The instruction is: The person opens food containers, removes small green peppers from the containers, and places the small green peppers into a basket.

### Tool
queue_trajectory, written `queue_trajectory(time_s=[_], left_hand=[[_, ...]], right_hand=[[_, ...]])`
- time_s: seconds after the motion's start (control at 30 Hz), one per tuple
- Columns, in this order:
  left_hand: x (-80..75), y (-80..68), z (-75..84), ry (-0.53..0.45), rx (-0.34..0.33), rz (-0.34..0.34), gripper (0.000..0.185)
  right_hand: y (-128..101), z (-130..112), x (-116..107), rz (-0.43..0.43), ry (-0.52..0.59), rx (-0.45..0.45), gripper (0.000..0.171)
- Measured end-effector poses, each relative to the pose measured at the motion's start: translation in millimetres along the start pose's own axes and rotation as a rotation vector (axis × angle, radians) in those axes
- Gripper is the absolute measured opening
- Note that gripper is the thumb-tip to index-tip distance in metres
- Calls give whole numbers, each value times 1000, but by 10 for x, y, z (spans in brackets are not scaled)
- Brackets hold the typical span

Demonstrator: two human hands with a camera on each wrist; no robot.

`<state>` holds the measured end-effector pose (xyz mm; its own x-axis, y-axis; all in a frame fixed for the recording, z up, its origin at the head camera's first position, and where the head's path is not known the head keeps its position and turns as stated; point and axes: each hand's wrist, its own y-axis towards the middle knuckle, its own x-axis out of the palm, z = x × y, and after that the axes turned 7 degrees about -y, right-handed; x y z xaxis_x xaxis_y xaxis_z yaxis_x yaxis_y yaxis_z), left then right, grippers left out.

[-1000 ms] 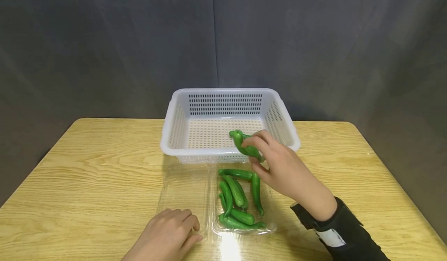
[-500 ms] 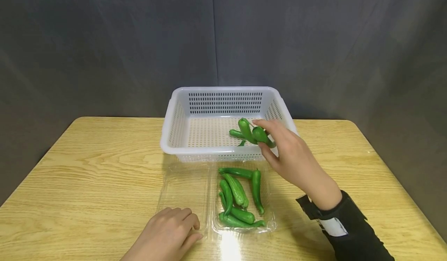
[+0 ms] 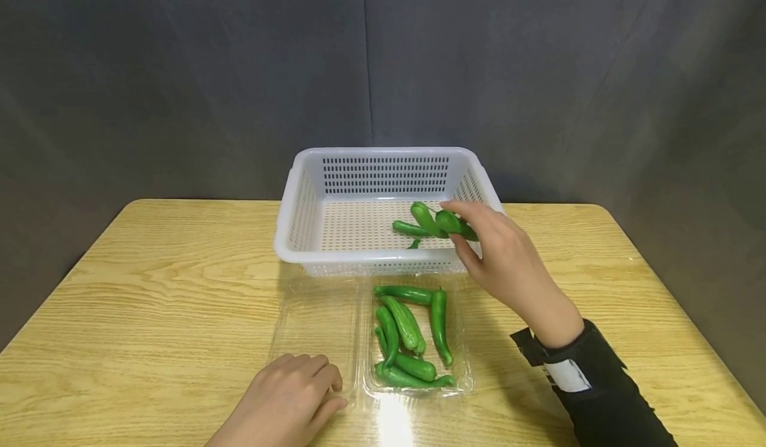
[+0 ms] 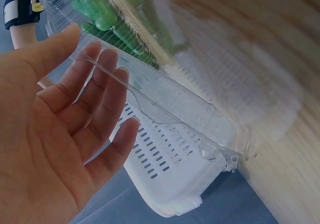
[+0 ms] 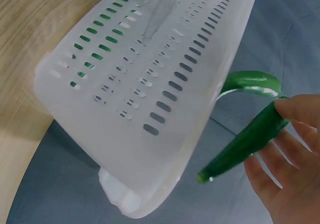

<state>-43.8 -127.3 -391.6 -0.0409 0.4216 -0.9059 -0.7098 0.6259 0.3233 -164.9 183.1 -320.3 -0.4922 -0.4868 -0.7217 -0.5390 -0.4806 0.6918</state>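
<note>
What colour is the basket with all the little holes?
White; the basket shows best in the head view.

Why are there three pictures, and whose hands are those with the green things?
They are one person's two bare hands, filmed by three small cameras at once. The big picture comes from a camera on the person's head, looking down at a wooden table. The other two come from cameras strapped to each wrist, so they look tilted and very close.

On the table stands a white basket full of little holes. In front of it lies a clear plastic tray with green peppers in its right half.

The right hand pinches one green pepper over the basket, where another pepper already lies. The left hand rests at the tray's near edge, holding nothing.
</note>
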Motion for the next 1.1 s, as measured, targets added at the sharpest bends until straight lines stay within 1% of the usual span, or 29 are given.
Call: queue_trajectory(time_s=[0.23,0.4,0.57,0.83,1.1], left_hand=[[4,1,-7,21,6,4,19],[9,-1,-15,34,12,5,19],[1,-1,-12,31,8,-6,19],[-13,-1,-4,31,3,-7,19],[-16,-2,17,33,7,13,19]], right_hand=[[-20,66,36,-1,-14,0,52],[-43,110,82,-13,20,-1,48],[-75,146,136,-24,24,7,47],[-102,198,205,-45,28,23,35],[-127,241,255,-89,9,57,30]])
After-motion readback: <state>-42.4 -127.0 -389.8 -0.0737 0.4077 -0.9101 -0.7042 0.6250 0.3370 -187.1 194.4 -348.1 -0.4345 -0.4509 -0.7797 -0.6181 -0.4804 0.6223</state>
